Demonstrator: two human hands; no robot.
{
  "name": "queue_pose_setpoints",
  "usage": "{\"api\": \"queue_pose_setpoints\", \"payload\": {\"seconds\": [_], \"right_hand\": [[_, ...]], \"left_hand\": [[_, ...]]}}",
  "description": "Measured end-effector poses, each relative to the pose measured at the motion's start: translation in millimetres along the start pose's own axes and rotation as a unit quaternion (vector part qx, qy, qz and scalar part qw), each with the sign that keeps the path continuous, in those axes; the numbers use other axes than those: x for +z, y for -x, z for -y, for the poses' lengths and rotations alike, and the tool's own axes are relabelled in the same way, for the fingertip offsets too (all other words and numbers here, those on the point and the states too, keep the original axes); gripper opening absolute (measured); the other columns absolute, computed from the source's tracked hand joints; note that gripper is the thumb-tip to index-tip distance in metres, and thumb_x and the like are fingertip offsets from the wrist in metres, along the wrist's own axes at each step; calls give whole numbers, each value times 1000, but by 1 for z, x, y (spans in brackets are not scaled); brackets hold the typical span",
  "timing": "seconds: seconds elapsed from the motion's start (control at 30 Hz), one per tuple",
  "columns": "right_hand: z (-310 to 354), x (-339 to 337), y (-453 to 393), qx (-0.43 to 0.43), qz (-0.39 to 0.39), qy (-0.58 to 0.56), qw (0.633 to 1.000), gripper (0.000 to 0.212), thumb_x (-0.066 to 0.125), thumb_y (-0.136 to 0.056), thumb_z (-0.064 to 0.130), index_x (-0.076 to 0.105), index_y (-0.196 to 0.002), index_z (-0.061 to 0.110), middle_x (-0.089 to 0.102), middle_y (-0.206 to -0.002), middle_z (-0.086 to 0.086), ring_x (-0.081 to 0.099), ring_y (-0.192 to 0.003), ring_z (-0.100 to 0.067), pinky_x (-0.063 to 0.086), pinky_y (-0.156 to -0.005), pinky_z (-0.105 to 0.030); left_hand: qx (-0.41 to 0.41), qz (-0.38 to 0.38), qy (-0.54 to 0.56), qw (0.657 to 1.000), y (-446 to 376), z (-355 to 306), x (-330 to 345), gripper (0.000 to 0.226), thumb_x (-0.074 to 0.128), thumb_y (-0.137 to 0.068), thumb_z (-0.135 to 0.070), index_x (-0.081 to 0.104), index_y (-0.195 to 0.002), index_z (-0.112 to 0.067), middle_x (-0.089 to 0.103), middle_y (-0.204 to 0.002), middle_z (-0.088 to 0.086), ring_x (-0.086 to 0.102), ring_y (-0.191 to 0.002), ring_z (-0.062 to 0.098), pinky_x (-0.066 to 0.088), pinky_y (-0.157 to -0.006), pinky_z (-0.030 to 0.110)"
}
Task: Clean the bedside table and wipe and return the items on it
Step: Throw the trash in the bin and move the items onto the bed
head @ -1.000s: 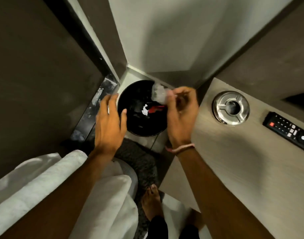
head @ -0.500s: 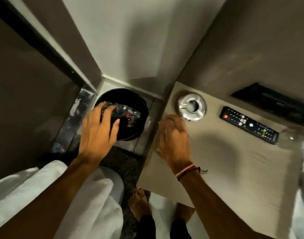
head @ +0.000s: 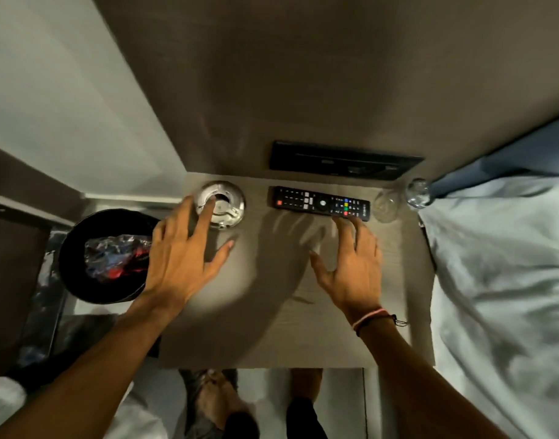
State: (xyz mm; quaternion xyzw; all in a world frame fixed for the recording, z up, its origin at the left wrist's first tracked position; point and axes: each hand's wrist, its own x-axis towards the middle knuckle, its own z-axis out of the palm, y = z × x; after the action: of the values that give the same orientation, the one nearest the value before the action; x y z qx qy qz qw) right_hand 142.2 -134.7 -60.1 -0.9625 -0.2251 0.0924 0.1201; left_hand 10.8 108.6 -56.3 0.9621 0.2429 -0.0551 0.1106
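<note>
My left hand (head: 180,258) is spread open, empty, fingertips over the near rim of the metal ashtray (head: 220,204) at the tabletop's (head: 272,327) 11 o'clock corner. My right hand (head: 351,264) is also open, fingers splayed, fingertips at the near edge of the black remote control (head: 321,203) at 12 o'clock. A drinking glass (head: 386,205) and a clear bottle (head: 418,193) stand at 1 o'clock. A black waste bin (head: 78,274) sits on the floor at 9 o'clock.

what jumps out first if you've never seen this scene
Two bare hands spread over the bedside table: the left hand reaches to the metal ashtray at the back left, the right hand to the black remote. A black bin holding crumpled plastic sits on the floor at left.
</note>
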Motion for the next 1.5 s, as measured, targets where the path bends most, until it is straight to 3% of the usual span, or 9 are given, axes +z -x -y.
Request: {"api": "queue_pose_setpoints", "payload": {"seconds": [0.3,0.4,0.53,0.63,0.83,1.07,1.17,1.27,1.5], "right_hand": [[-39,-12,-14,-4,14,11,1000,81,62,-85,58,35,-151,19,35,-156,-17,33,-144,-37,33,-116,-57],[-41,-10,-21,-28,-3,22,999,77,64,-85,52,40,-150,18,41,-153,-19,39,-141,-38,35,-115,-55],[-39,-8,-56,-86,78,22,993,74,64,-93,30,28,-156,17,30,-160,-20,27,-148,-39,29,-120,-53],[-35,-4,-94,-109,105,49,987,75,65,-91,26,27,-156,19,33,-158,-17,32,-145,-37,32,-118,-50],[-32,8,-101,-99,115,94,984,58,66,-93,20,44,-147,22,59,-136,-13,55,-126,-35,45,-104,-48],[-30,-6,-52,45,158,-41,985,39,74,-85,28,60,-118,14,65,-120,-13,62,-109,-34,52,-89,-43],[-34,-29,-7,129,118,-133,976,29,73,-79,26,64,-104,13,68,-107,-11,65,-97,-37,52,-77,-39],[-54,-69,42,222,30,-207,952,40,78,-69,37,66,-101,17,67,-96,-2,63,-83,-28,48,-65,-33],[-176,-185,148,420,-245,-280,828,43,82,-62,50,71,-91,21,74,-82,4,70,-75,-15,57,-71,-35]], "left_hand": [[-5,37,-32,999,-19,-44,5,93,14,-82,-78,17,-157,-23,22,-160,26,28,-146,42,33,-112,57],[-15,47,-31,998,-23,-49,9,89,25,-87,-76,11,-158,-25,17,-162,24,23,-148,41,30,-113,59],[-27,53,-33,998,-46,-41,12,87,43,-88,-69,11,-158,-29,11,-163,22,18,-149,43,29,-114,63],[-62,90,-15,994,-72,-32,16,91,50,-85,-71,5,-157,-36,6,-164,19,17,-149,45,27,-114,65],[-47,148,-27,988,-95,-18,27,87,74,-80,-53,26,-151,-36,29,-151,19,36,-135,43,44,-104,63],[-27,162,4,986,-91,-27,11,95,88,-61,-50,43,-141,-31,45,-143,16,34,-134,40,37,-110,55],[-15,165,10,986,-73,-64,-7,92,87,-57,-51,42,-135,-38,38,-136,15,39,-127,39,44,-103,54],[72,158,5,985,-62,-131,-38,88,88,-52,-47,48,-130,-41,34,-129,8,40,-120,34,52,-92,51],[319,111,64,939,-34,-374,-105,83,86,-50,-43,56,-127,-37,34,-126,5,38,-116,28,48,-96,43]]}}
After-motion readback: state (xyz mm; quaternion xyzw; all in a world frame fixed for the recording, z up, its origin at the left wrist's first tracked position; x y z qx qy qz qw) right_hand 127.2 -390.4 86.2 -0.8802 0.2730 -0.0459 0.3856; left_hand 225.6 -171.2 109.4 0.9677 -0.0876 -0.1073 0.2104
